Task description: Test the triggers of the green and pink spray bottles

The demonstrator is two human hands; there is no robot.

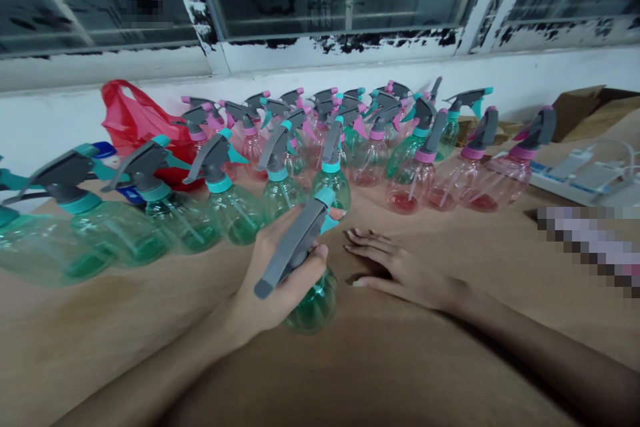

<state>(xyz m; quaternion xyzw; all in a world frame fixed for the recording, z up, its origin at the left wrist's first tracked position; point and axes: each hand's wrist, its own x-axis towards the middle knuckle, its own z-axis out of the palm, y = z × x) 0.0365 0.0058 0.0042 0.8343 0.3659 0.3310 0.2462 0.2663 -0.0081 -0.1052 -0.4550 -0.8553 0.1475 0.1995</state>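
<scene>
Nearest the camera, one green trigger spray bottle [295, 247] sits at the near middle of the bench [390, 360], its grey head slanting toward the viewer; whether its base touches the wood is unclear. From the left, turquoise-collared green spray bottles [183, 217] line up toward the centre, a red plastic bag [130, 110] behind them. Left forearm angled up from the lower left, the left hand [283, 297] grips the near bottle, fingers wrapped around its neck, thumb along the side. Next, the right hand [400, 267] lies palm down, fingers extended leftward and thumb apart, its forearm coming in from the lower right. Beyond it stand pink-collared spray bottles [407, 187].
</scene>
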